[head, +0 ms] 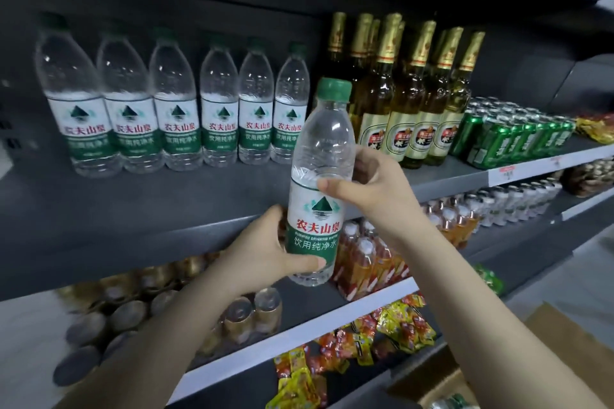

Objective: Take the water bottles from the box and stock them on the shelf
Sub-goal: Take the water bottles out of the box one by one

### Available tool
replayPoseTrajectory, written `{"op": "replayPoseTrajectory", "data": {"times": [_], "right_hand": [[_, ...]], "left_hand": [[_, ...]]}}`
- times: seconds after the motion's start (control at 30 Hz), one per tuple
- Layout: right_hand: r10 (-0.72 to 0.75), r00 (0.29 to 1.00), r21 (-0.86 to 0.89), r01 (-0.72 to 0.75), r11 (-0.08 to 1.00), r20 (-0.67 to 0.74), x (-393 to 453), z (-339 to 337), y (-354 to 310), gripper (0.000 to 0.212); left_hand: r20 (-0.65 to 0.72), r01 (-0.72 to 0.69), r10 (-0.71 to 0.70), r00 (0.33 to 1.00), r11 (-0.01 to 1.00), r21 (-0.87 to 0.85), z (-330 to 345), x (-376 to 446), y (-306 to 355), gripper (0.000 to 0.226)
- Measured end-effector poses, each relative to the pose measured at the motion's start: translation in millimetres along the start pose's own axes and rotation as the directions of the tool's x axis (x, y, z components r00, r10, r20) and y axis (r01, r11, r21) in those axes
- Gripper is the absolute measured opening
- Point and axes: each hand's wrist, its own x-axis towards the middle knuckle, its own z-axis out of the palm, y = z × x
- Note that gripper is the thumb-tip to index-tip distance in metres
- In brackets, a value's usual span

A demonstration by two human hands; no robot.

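Observation:
I hold one clear water bottle [319,156] with a green cap and green-white label upright in front of the dark shelf [139,202]. My left hand [265,246] grips its lower part, thumb across the label's bottom. My right hand [368,186] grips its middle from the right, thumb on the front. Several identical water bottles [172,103] stand in a row at the back left of the shelf. The cardboard box [561,352] sits at the lower right, with a bottle's green cap [457,402] showing at the frame's bottom edge.
Gold-foiled glass beer bottles [408,93] stand right of the water row, then green cans [511,139]. Bare shelf surface lies in front of the water bottles. Lower shelves hold canned goods [126,309], orange drinks [368,259] and snack packets [358,342].

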Motion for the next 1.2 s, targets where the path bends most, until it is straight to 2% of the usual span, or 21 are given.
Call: {"op": "replayPoseTrajectory", "data": {"times": [0.1,0.17,0.53,0.63,0.93,1.2], "right_hand": [[-0.016,1.0,0.017,0.016,1.0,0.005,9,20,-5,0.045],[-0.04,0.999,0.025,0.039,0.999,0.013,17,33,-11,0.043],[-0.122,0.989,0.142,0.109,0.984,0.086,69,100,-40,0.032],[-0.122,0.984,0.147,0.103,0.984,0.128,84,121,-38,0.039],[-0.104,0.967,0.154,0.069,0.986,0.234,110,152,-22,0.039],[-0.096,0.961,0.124,0.065,0.99,0.26,119,158,-12,0.039]], "left_hand": [[-0.075,-0.002,0.012,0.997,0.991,0.133,-24,-7,5,0.064],[-0.132,-0.003,0.025,0.991,0.987,0.16,-40,-12,7,0.053],[-0.359,-0.021,0.069,0.931,0.991,0.134,-119,-17,0,0.042],[-0.403,-0.004,0.054,0.913,0.992,0.123,-136,-15,-9,0.043],[-0.443,0.03,0.024,0.896,0.993,0.115,-160,-4,-35,0.045],[-0.455,0.034,0.048,0.889,0.985,0.17,-162,1,-41,0.045]]}}
